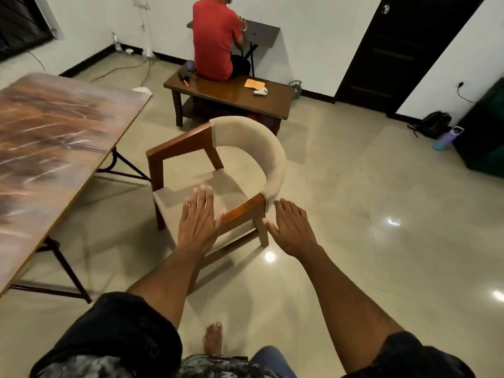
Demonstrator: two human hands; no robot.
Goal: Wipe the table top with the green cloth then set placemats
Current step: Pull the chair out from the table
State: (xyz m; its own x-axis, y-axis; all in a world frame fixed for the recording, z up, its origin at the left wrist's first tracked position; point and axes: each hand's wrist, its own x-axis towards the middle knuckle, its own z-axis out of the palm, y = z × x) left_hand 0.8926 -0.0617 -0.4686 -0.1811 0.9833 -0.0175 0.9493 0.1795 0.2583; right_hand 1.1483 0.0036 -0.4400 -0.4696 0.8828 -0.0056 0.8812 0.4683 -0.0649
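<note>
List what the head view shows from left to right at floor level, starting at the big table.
Folding table → armchair → black backpack → purple water bottle → dark green seat at the right edge.

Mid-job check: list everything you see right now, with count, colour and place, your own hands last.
folding table: one, brown streaked top, black legs, left side.
armchair: one, wood frame with beige padding, centre floor, beside the table.
low wooden table: one, dark brown, behind the armchair.
orange paper: one, on the low wooden table.
white controller: one, next to the paper.
seated person: one, red shirt, on the low table facing the wall.
door: one, dark, right wall.
backpack: one, black, floor at right.
bottle: one, purple and blue, floor near the backpack.
left hand: open, over the seat.
right hand: open, beside the armrest.
</note>
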